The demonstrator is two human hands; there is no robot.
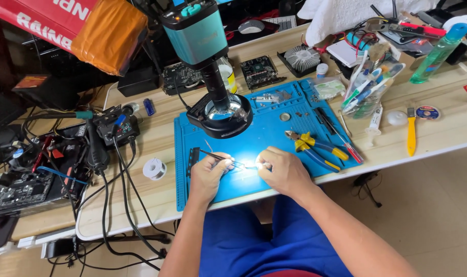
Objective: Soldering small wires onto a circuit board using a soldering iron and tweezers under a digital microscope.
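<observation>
Both hands meet under the microscope lamp on the blue mat (274, 138). Left hand (207, 177) pinches one pair of tweezers (220, 156), long axis running left-right, tips toward a tiny glare-washed part (251, 165) between the hands. Right hand (284, 172) is closed, fingertips at that part, equally near. Further right: two yellow-handled pliers (315, 146).

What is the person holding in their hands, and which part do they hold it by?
The left hand pinches black tweezers near the middle. The right hand pinches something tiny in the bright light; what it is cannot be told.
</observation>
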